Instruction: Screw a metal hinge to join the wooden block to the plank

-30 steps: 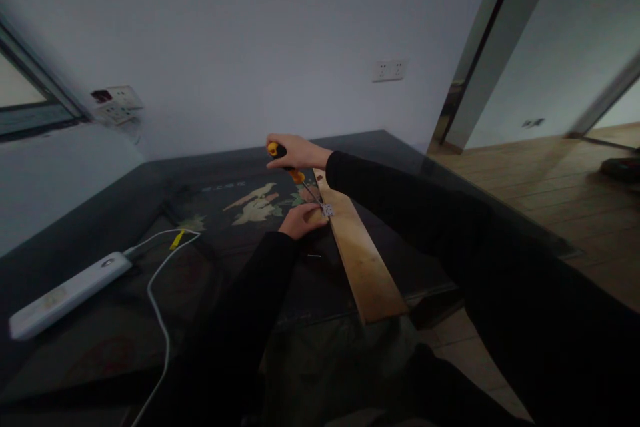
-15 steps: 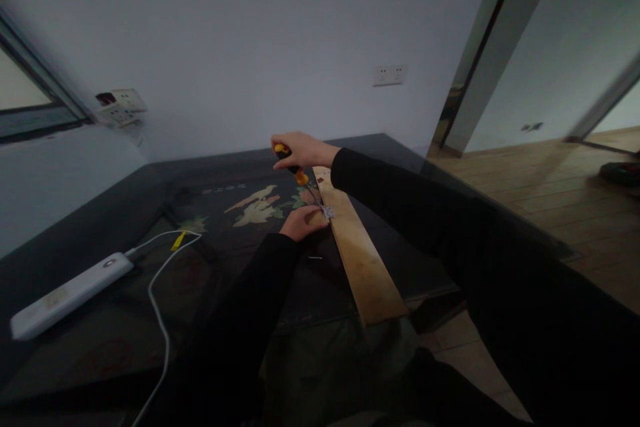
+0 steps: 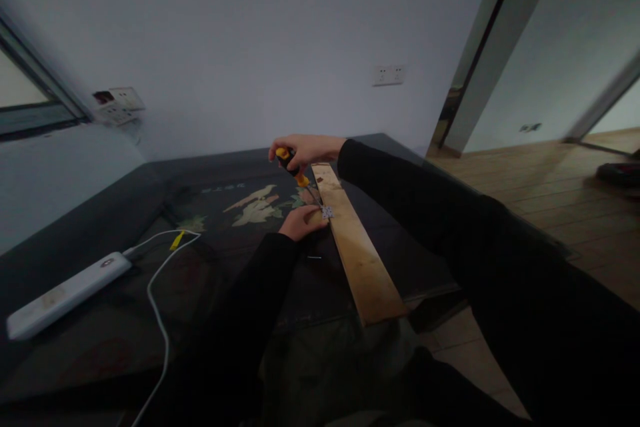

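My right hand [image 3: 306, 147] is closed round the orange and black handle of a screwdriver [image 3: 295, 170], whose shaft slants down to a small metal hinge plate [image 3: 327, 212] on a long wooden plank [image 3: 357, 250]. My left hand [image 3: 301, 221] rests on the plank's left edge just beside the plate, fingers curled and pressing down on it. The plank lies on a dark glass tabletop [image 3: 125, 320] and its near end juts over the table's edge. A small screw [image 3: 314, 257] lies on the glass near my left wrist.
A white power strip [image 3: 63, 293] with a white cable [image 3: 157, 307] lies at the table's left. Painted birds and flowers [image 3: 255, 205] show under the glass. Wall sockets [image 3: 389, 73] sit on the back wall. Wooden floor [image 3: 560, 200] stretches to the right.
My right hand has turned slightly on the screwdriver handle and shifted a little right. The left hand and plank have stayed put.
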`<state>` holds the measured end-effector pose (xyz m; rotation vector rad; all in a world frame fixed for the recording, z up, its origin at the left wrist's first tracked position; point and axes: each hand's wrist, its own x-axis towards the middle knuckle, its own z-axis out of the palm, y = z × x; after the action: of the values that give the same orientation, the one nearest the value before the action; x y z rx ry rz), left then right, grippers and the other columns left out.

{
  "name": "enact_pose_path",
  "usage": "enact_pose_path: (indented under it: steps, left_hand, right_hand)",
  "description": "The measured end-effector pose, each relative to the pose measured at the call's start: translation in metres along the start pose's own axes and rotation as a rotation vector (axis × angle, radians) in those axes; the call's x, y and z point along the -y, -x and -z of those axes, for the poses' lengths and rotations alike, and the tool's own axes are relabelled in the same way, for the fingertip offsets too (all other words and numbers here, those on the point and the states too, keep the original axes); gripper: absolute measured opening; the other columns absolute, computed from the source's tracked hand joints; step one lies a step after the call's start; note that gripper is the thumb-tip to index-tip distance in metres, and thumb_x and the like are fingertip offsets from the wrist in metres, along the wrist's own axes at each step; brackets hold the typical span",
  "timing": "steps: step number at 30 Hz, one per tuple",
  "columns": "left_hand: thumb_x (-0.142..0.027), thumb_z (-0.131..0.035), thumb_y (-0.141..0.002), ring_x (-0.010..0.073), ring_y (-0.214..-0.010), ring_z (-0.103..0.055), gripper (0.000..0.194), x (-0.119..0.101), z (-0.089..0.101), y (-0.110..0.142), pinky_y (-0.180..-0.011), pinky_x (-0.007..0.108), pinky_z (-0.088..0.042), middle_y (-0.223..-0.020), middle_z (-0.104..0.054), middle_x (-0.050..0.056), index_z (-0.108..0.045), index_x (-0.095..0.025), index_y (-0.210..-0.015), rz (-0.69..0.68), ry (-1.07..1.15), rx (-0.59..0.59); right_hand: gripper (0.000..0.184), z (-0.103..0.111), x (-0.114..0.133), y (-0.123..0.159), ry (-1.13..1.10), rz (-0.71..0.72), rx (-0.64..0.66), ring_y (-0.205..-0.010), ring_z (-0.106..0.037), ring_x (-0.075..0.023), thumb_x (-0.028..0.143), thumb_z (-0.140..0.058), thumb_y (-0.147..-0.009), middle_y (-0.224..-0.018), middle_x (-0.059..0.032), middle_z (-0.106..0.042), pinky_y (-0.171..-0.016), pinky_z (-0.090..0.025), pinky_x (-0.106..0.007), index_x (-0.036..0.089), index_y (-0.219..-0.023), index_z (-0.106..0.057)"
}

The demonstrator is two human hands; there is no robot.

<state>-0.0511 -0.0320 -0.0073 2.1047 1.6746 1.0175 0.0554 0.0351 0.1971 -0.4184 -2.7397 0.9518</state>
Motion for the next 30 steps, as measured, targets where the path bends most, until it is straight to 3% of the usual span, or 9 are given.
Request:
enact_pose_path:
  steps: [6,9,13,20,25,30]
  left_hand:
    - [-0.044,-0.075,-0.069,0.0258,-0.101,-0.066,0.051,-0.004,0.002,0.0,-0.094,0.037,-0.05,-0.11,-0.071,0.009,-0.068,-0.017,-0.112,-0.01,-0.012,0.007]
    - [-0.044,-0.074,-0.07,0.0256,-0.101,-0.066,0.051,-0.004,0.002,-0.001,-0.094,0.038,-0.05,-0.111,-0.071,0.009,-0.068,-0.018,-0.113,-0.003,-0.001,0.011]
    - [-0.043,-0.074,-0.07,0.0253,-0.101,-0.066,0.048,-0.004,0.001,0.0,-0.095,0.038,-0.05,-0.111,-0.071,0.008,-0.069,-0.018,-0.111,-0.006,0.022,0.015]
    - [-0.04,-0.072,-0.073,0.0233,-0.097,-0.067,0.045,-0.002,0.001,0.0,-0.091,0.036,-0.052,-0.106,-0.073,0.006,-0.068,-0.018,-0.112,-0.028,0.045,0.039]
    - [-0.04,-0.074,-0.072,0.0249,-0.101,-0.066,0.045,0.001,0.001,-0.001,-0.095,0.038,-0.05,-0.108,-0.072,0.01,-0.07,-0.015,-0.109,-0.04,0.063,0.035]
    - [-0.04,-0.074,-0.072,0.025,-0.11,-0.063,0.049,0.001,0.002,0.0,-0.102,0.039,-0.046,-0.117,-0.068,0.012,-0.068,-0.014,-0.113,-0.03,0.083,0.035]
  right_hand:
    - [0.029,-0.012,-0.01,-0.01,0.331,0.079,-0.219,-0.085,-0.051,-0.0167,0.022,-0.07,-0.073,-0.096,-0.0052,-0.059,-0.074,-0.042,-0.028,0.016,-0.094,-0.051]
    - [0.027,-0.016,-0.011,-0.01,0.36,0.095,-0.279,-0.086,-0.052,-0.0175,0.024,-0.068,-0.077,-0.096,-0.0061,-0.061,-0.078,-0.039,-0.03,0.016,-0.097,-0.051]
    - [0.02,-0.013,-0.005,-0.005,0.319,0.125,-0.252,-0.088,-0.053,-0.0163,0.017,-0.062,-0.081,-0.099,-0.0063,-0.061,-0.076,-0.039,-0.027,0.016,-0.099,-0.053]
    - [0.022,-0.007,0.003,0.003,0.209,0.015,-0.158,-0.077,-0.05,-0.0124,0.013,-0.058,-0.08,-0.106,-0.0068,-0.056,-0.055,-0.041,-0.02,0.016,-0.101,-0.054]
    - [0.038,-0.001,0.001,0.01,0.256,0.037,-0.192,-0.076,-0.048,-0.0122,0.005,-0.057,-0.069,-0.101,-0.005,-0.056,-0.058,-0.04,-0.021,0.016,-0.105,-0.053]
    - [0.038,0.004,-0.003,0.024,0.314,0.067,-0.251,-0.076,-0.046,-0.0126,0.003,-0.053,-0.068,-0.094,-0.0043,-0.055,-0.065,-0.038,-0.023,0.015,-0.104,-0.051]
